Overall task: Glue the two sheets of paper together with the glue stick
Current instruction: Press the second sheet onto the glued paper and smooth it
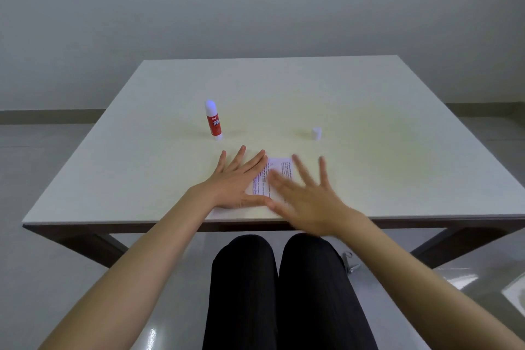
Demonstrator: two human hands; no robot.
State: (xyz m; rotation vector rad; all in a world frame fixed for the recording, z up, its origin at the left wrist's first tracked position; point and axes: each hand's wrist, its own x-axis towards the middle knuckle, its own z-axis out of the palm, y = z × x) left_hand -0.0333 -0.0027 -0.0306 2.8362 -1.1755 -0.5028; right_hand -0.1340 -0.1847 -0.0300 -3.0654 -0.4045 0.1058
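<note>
Pale bench [369, 111] before you: both hands, left [237, 179] and right [305, 196], lie spread flat on the paper [277, 169], while the glue stick [213, 120] stands upright beyond your nearer left hand.

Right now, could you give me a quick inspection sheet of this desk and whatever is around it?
Surface: pale table, bare apart from the job's things.
Job's things: printed paper flat near the front edge; glue stick upright, uncapped; white cap standing apart.
Clutter: nothing seen.
Hands: left hand spread flat on the paper; right hand open, blurred.
Cables: nothing seen.
Surroundings: grey wall, glossy floor.
</note>
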